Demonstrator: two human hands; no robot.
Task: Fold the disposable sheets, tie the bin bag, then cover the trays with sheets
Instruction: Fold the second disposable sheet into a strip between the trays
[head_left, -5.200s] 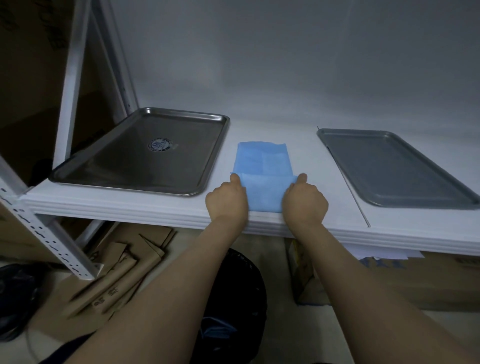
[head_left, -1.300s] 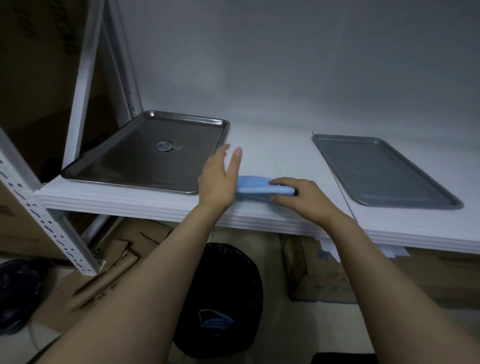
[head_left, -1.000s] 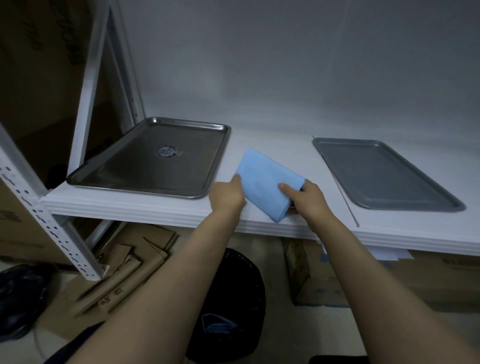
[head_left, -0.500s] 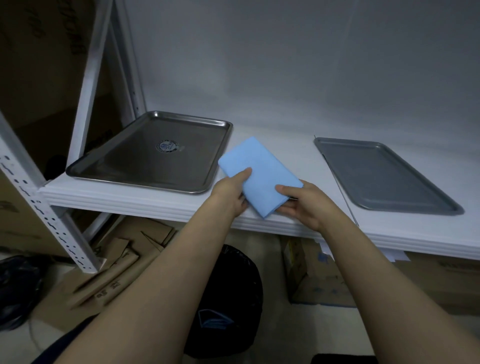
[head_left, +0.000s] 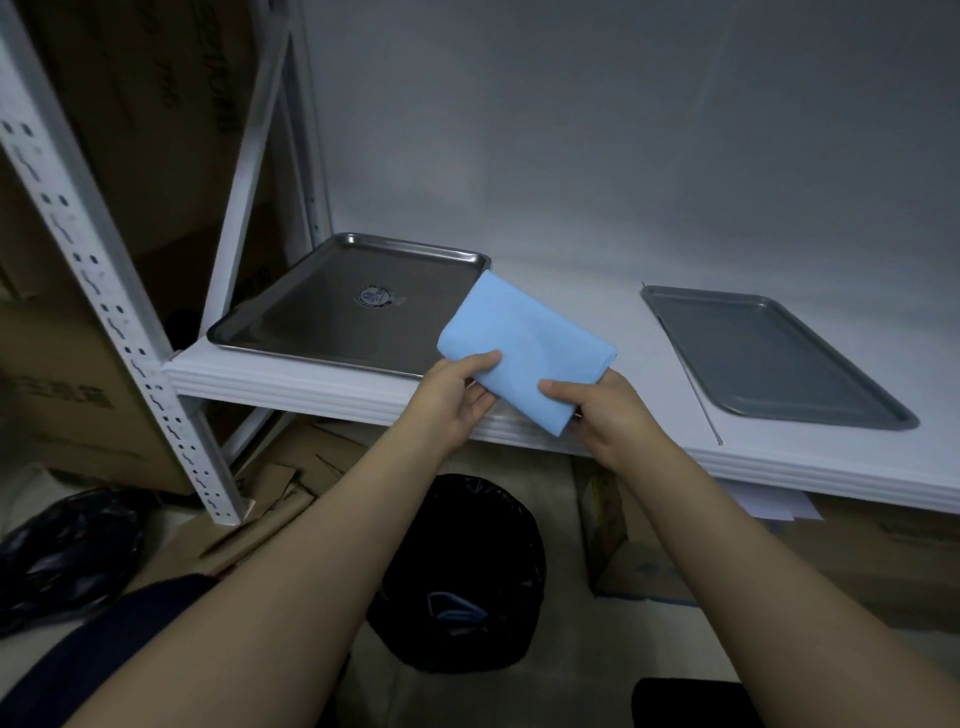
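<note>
The folded blue sheet (head_left: 524, 338) hid the fingers beneath it and the near right corner of the steel tray (head_left: 322, 322). Only thumbs showed on top, as the left hand (head_left: 457, 402) and right hand (head_left: 610, 415) each pinched its near edge above the front of the shelf (head_left: 597, 291), between that tray and the grey tray (head_left: 769, 353). In the black bin bag (head_left: 467, 525) below lay something blue, too dim to name.

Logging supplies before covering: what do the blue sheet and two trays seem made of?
Blue sheet: soft matte material, probably nonwoven disposable fabric; folds limply. Left tray: shiny metal, likely stainless steel; reflective rim. Right tray: dull grey, matte; metal or plastic, cannot tell.
</note>
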